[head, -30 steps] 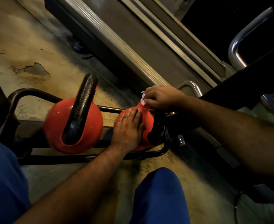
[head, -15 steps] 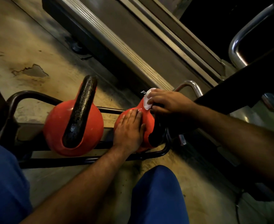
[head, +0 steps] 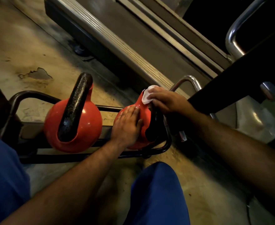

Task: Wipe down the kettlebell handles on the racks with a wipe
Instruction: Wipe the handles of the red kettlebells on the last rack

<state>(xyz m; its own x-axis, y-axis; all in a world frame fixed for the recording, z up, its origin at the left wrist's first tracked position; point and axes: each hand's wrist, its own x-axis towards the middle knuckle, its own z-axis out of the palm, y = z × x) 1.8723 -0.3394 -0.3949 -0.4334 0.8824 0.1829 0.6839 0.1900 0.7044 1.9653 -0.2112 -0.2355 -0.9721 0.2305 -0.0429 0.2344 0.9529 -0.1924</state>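
Right hand (head: pixel 164 99) fingers pinch wipe (head: pixel 147 94) at right kettlebell (head: pixel 141 114) handle top, 12 o'clock; left hand (head: pixel 126 125) flat, fingers together, steadies bell. Next, likely: rub down handle.

Two red kettlebells sit side by side on a low black rack (head: pixel 166 143) on the floor. The left kettlebell (head: pixel 91 125) stands upright, and its thick black handle (head: pixel 75 108) arches over the top, running away from the camera. The right kettlebell (head: pixel 141 114) is at the rack's end, its black handle (head: pixel 151 127) on its right side and partly hidden. A small white wipe (head: pixel 147 95) is bunched against the far top end of that handle, where it meets the red body.
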